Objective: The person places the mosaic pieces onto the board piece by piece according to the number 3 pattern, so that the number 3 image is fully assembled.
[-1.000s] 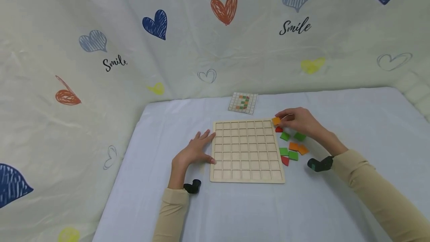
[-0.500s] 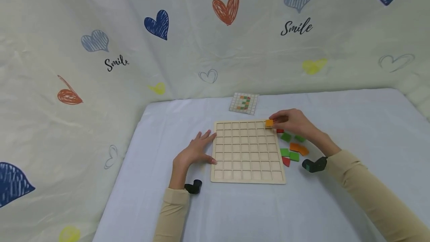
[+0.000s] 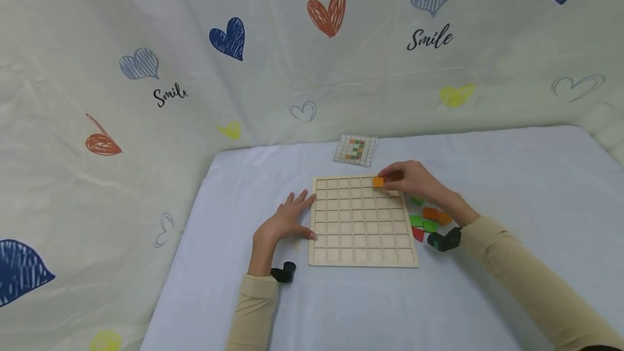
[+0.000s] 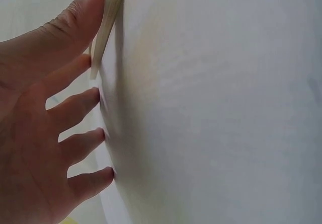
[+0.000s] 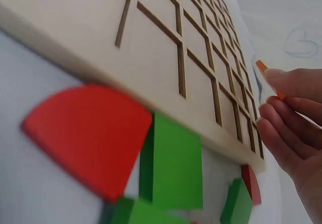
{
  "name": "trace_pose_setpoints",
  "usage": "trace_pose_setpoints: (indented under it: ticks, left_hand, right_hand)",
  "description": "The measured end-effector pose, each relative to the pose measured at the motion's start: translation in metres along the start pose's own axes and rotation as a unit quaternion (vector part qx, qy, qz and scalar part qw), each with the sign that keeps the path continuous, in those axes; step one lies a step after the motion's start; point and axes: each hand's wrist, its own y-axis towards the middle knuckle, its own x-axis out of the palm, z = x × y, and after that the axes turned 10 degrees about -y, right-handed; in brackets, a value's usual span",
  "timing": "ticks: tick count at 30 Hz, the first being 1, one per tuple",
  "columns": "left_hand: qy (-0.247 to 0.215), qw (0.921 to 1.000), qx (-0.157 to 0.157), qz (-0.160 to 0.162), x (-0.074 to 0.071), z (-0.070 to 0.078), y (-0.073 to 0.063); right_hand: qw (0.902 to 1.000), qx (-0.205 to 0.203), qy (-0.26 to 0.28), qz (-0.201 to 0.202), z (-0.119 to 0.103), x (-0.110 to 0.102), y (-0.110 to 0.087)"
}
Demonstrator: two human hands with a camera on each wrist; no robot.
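Observation:
A pale wooden grid board [image 3: 351, 226] lies flat on the white cloth. My left hand [image 3: 284, 221] rests at its left edge, fingers spread; in the left wrist view the thumb [image 4: 75, 25] lies against the board's side. Over the far right part of the grid, my right hand [image 3: 411, 180] pinches an orange square tile [image 3: 377, 182] between thumb and fingertips. The right wrist view shows that tile edge-on, tilted. Beside the board's right edge lie loose tiles: a red quarter-round tile [image 5: 90, 138], green tiles [image 5: 176, 163] and orange tiles [image 3: 430, 213].
Behind the board lies a small printed card [image 3: 356, 149] with a coloured grid pattern. A white curtain [image 3: 273, 47] with hearts and lettering hangs behind the table. Black wrist cameras [image 3: 444, 239] sit on both arms.
My right hand has moved left with the orange tile, from beside the board's far right corner to over the grid's far row. The left hand has stayed at the board's edge.

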Motion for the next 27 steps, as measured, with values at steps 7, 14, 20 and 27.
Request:
trace_pose_setpoints:
  ticks: [7,14,20,27]
  left_hand:
    - [0.003,1.0,0.0,-0.004,0.0,0.0,-0.001]
    - [0.003,1.0,0.006,-0.007,0.0,0.001,0.0]
    - [0.004,1.0,0.002,-0.004,-0.001,0.001,0.0]
    - [0.008,1.0,0.0,-0.005,-0.002,0.001,-0.001]
  right_hand:
    - [0.9994,-0.033,0.01,0.001,-0.017,0.009,0.008]
    - [0.9986,-0.046,0.024,-0.006,-0.023,0.02,0.017]
    - [0.9981,-0.057,0.024,-0.008,-0.029,0.032,0.025]
    - [0.9976,-0.065,0.019,-0.012,-0.036,0.041,0.033]
